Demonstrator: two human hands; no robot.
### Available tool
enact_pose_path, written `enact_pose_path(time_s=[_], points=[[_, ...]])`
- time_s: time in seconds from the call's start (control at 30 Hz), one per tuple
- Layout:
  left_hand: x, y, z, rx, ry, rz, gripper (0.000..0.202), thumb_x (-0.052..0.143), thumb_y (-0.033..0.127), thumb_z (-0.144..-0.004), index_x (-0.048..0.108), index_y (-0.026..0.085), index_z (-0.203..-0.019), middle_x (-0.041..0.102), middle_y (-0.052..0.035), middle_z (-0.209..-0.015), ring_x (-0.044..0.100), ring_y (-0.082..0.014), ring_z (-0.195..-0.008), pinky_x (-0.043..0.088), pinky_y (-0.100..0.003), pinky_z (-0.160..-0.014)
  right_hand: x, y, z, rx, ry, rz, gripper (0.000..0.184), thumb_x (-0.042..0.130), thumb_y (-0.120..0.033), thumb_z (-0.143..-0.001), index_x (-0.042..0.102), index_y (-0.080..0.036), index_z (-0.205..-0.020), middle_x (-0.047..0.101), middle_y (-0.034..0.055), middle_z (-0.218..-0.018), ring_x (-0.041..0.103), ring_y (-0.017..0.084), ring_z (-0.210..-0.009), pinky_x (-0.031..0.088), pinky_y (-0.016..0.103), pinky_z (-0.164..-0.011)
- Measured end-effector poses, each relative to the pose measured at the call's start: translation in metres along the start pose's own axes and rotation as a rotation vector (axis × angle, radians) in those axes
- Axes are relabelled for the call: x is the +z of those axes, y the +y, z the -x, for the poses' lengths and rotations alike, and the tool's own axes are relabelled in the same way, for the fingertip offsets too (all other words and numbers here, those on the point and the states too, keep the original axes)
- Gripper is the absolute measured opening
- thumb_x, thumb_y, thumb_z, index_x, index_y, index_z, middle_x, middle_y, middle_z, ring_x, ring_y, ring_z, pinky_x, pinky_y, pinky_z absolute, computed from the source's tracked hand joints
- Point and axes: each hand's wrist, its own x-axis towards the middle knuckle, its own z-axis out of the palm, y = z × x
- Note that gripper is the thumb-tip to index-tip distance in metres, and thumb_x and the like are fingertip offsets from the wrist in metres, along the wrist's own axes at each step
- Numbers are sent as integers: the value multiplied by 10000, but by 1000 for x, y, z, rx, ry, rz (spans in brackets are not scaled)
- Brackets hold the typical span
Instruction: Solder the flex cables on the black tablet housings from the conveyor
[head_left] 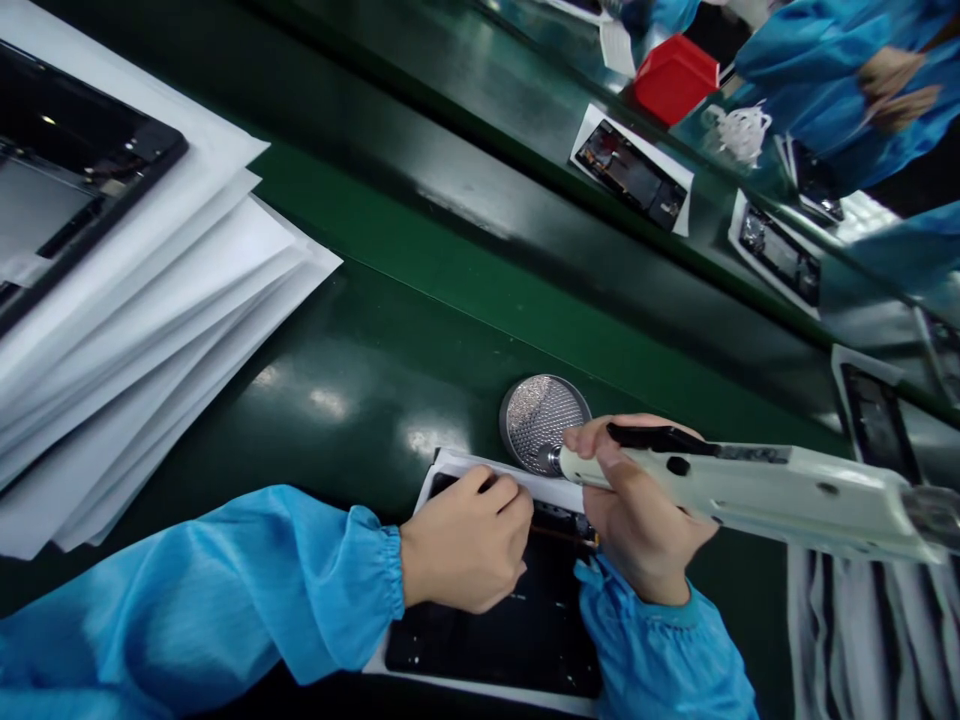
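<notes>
My right hand [637, 510] is wrapped round a white electric screwdriver [757, 488], whose tip points left into a round silver screw dish [538, 415]. My left hand [469, 540] is curled, fingers pressed down on the upper edge of a black tablet-like device [510, 630] that lies on a white sheet [457, 466]. Nothing shows inside the left fingers. Both arms wear blue sleeves.
A fanned stack of white sheets [172, 330] with another black device [67, 170] on top lies at the left. More devices on sheets [634, 170] ride a green belt [450, 270] beyond. A red bin [675, 75] and another person's blue-sleeved arms [832, 70] are top right.
</notes>
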Motion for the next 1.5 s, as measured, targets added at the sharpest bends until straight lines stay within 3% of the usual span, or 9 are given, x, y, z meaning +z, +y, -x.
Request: enact_pose_path(time_s=[0.33, 0.53, 0.63, 0.93, 1.23, 1.5], points=[[5, 0, 1, -9, 59, -6, 344, 487, 319, -977, 687, 46, -1040, 640, -182, -1063, 573, -292, -928, 417, -421, -791, -3, 1, 2, -6, -8, 5, 223, 698, -102, -763, 679, -192, -966, 657, 2, -699, 645, 176, -668, 566, 398, -720], [4, 0, 0, -19, 63, -7, 338, 486, 314, -975, 691, 49, -1023, 642, -176, -1041, 568, -279, -902, 415, -416, -779, 2, 1, 2, 17, -10, -3, 154, 703, -108, -758, 658, -195, -878, 650, -5, -708, 634, 165, -671, 557, 380, -725], [4, 0, 0, -25, 79, -1, 325, 490, 309, -970, 697, 58, -984, 642, -168, -1015, 564, -278, -886, 413, -411, -760, 1, -1, 0, 20, -14, -2, 204, 699, -105, -763, 673, -199, -942, 661, 4, -711, 635, 176, -674, 546, 394, -731], [6, -3, 0, -37, 181, -7, 203, 541, 190, -910, 683, 92, -802, 596, -111, -821, 534, -245, -789, 382, -380, -693, -18, -32, 16, 6, -42, -85, 259, 687, -100, -748, 715, -226, -973, 615, 1, -690, 574, 165, -659, 524, 367, -645], [8, -4, 0, -51, 170, -7, 208, 551, 200, -907, 646, 107, -747, 546, -90, -767, 502, -234, -774, 348, -368, -672, -17, -14, 39, 28, -135, 48, 283, 697, -148, -760, 713, -276, -1012, 631, 16, -748, 596, 216, -677, 551, 474, -660], [9, -4, 0, -56, 155, 8, 216, 560, 205, -905, 645, 113, -730, 552, -94, -771, 510, -239, -795, 352, -364, -684, -16, -12, 39, 33, -181, 35, 290, 662, -134, -790, 699, -273, -1042, 629, 10, -755, 581, 197, -684, 545, 444, -675]])
